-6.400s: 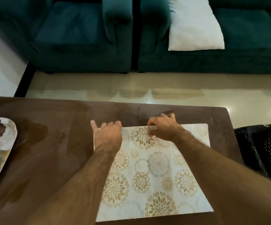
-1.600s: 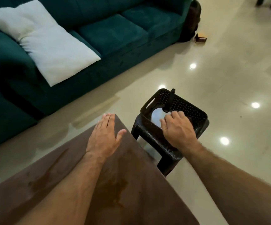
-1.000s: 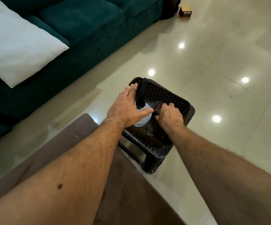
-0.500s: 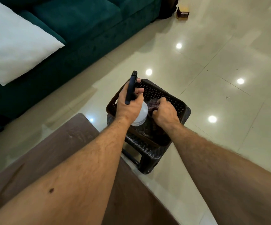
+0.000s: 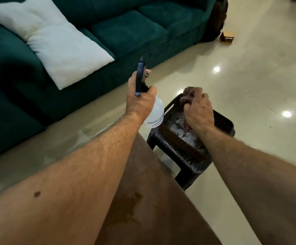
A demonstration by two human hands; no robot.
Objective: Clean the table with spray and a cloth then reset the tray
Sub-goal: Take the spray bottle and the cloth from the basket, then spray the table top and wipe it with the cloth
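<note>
Both hands are loaded as I watch the feed. My left hand (image 5: 141, 100) is wrapped round the neck of the spray bottle (image 5: 154, 113), fingers curled at the dark trigger head, which points away toward the sofa (image 5: 129, 32). My right hand (image 5: 198, 110) is bunched round a reddish-brown cloth (image 5: 188, 93), a tuft of it poking out above the knuckles.

Taking the black basket (image 5: 221, 121) as my reference: the bottle hangs just beside its near-left rim, lifted clear of it, and the cloth is right above its open top, a strand of it trailing down inside. The wooden table (image 5: 152, 200) I mean to clean lies on the near side of the basket, its corner just beside it.

What worries me: the nozzle faces the sofa and the white pillow (image 5: 55, 43), so an early squeeze would wet the upholstery and not the table. The trailing cloth could snag on the basket's perforated wall as I lift, and tip the basket off the stool it seems to sit on. I judge the table already carries damp patches, so more spray could pool and run off the edge.

The bottle is translucent white with a small printed label too blurred to read; I can't tell its fill level. The cloth looks crumpled and soft.
</note>
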